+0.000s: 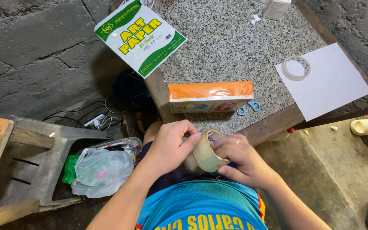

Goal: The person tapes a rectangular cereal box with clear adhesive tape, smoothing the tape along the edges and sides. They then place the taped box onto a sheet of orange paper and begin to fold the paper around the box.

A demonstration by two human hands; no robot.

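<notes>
My left hand and right hand both close around the roll of clear tape, held between them over my lap, its hole tilted up-right toward the table.

Scissors — blades hidden under the orange box.

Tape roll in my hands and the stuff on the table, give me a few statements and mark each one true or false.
1. Both hands hold the tape roll. True: left hand and right hand grip it.
2. The scissors have red handles. False: they are blue.
3. A second tape ring lies on the white sheet. True.
4. The orange box sits on the floor. False: it is on the speckled table.
5. The paper pack overhangs the table's edge. True.
</notes>
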